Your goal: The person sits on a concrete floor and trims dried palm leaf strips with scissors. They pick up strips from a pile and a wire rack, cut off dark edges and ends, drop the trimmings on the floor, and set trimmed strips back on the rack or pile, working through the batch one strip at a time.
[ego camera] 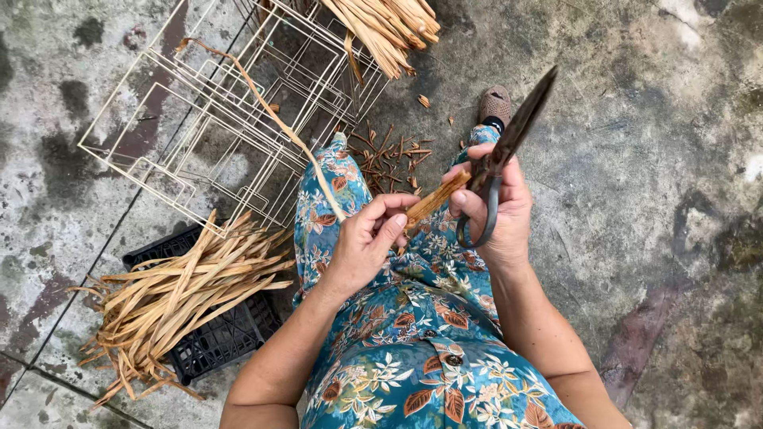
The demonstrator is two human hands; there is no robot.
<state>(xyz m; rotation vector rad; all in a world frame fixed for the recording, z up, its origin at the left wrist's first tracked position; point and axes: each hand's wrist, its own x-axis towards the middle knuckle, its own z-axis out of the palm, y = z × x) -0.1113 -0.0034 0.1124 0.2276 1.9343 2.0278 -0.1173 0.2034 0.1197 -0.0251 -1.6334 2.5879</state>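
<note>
At frame centre, left hand [367, 238] pinches a long tan dried-leaf strip [433, 199]; right hand [497, 208] grips dark iron scissors [509, 143], blades closed, touching the strip's end.

Seated person seen from above. The garment [421, 342] is a teal-blue fabric printed with white blossoms and rust-brown leaves; it covers torso and both legs, reaching toward 12 o'clock. A small round fabric-covered button [453, 359] sits on the front at 6 o'clock. Both forearms are bare, with no sleeves, and the left hand [367, 238] and right hand [497, 208] are ungloved. A brown mesh-textured shoe [496, 105] shows at 1 o'clock.
</note>
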